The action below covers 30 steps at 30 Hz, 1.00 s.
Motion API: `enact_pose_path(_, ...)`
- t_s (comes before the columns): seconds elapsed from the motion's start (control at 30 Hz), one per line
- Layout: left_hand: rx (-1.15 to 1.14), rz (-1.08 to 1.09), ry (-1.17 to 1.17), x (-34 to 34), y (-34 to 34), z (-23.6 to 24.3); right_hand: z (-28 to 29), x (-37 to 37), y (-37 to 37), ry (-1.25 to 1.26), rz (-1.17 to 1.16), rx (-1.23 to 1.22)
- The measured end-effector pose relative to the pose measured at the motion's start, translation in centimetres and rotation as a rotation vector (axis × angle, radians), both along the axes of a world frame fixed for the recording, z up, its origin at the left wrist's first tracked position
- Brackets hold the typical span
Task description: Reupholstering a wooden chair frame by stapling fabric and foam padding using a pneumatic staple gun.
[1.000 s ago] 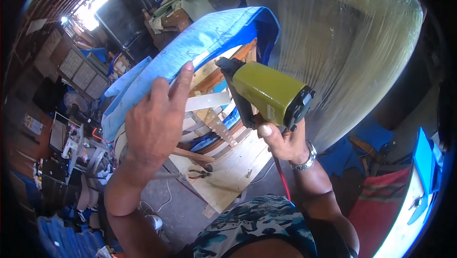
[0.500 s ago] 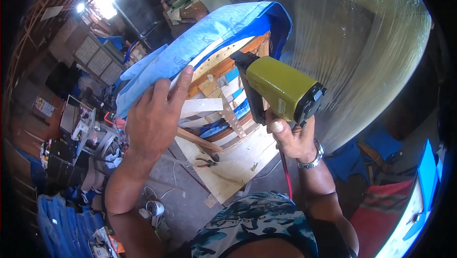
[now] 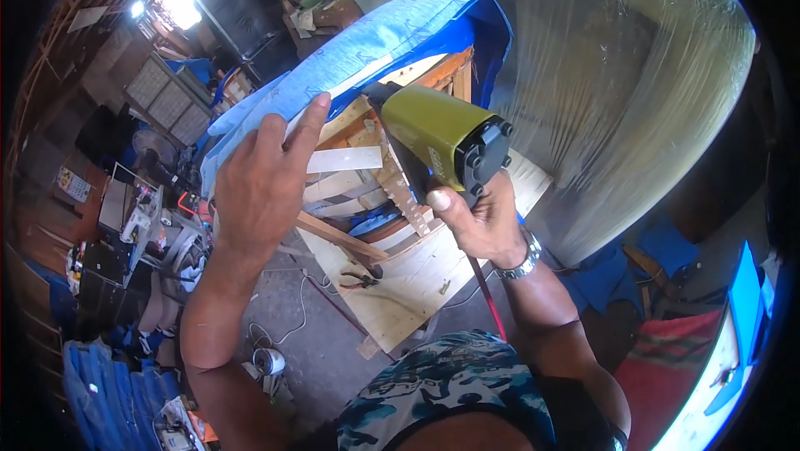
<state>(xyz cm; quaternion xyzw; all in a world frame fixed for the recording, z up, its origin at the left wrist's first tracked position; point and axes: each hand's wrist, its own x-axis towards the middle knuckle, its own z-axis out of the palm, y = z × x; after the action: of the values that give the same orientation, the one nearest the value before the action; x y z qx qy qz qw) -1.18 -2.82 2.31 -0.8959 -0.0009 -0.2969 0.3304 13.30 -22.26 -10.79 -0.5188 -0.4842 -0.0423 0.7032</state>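
Note:
My right hand (image 3: 483,222) is wrapped round the handle of an olive-green pneumatic staple gun (image 3: 429,128). Its nose meets the edge of the wooden furniture frame (image 3: 450,72), close to my left fingertips. Over the frame's far side drapes blue fabric (image 3: 379,34). My left hand (image 3: 260,189) holds the fabric's edge, index finger stretched along a narrow white strip (image 3: 360,76) and the other fingers bent. My left thumb is hidden. A short white band (image 3: 346,159) crosses the frame's inside, above woven straps. From the gun's handle a red air hose (image 3: 493,311) runs down towards me.
The frame stands on a pale plywood board (image 3: 396,309), with pliers (image 3: 360,280) lying on it. A large plastic-wrapped piece (image 3: 617,101) rises at the right. A white cable (image 3: 302,313) and a small can (image 3: 269,361) are on the floor. Clutter lines the left.
The staple gun has moved left in my right hand, and its nose has come down to the frame's edge near my left index finger. My left hand has shifted slightly.

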Motion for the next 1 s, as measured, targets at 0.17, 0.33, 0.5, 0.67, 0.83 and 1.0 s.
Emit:
enact_pose_path(0.17,0.025,-0.029,-0.02,0.3,0.6,-0.4,-0.6,0.3,0.7,0.025,0.023,0.016)
enact_pose_path(0.33,-0.006,-0.052,-0.015,0.3,1.1,-0.7,-0.7,0.6,2.1,0.013,-0.018,0.138)
enact_pose_path(0.5,0.013,-0.053,-0.023,0.4,1.0,-0.5,-0.5,0.5,2.2,0.005,-0.057,0.117)
enact_pose_path(0.67,0.01,-0.046,-0.021,0.3,1.1,-0.5,0.0,-0.2,2.3,0.048,-0.077,0.092)
enact_pose_path(0.83,-0.002,-0.063,-0.029,0.3,1.1,-0.5,-1.1,0.9,1.8,0.03,0.004,0.064)
enact_pose_path(1.0,-0.019,-0.087,-0.027,0.3,1.0,-0.3,-1.1,1.1,1.8,0.027,0.028,0.083)
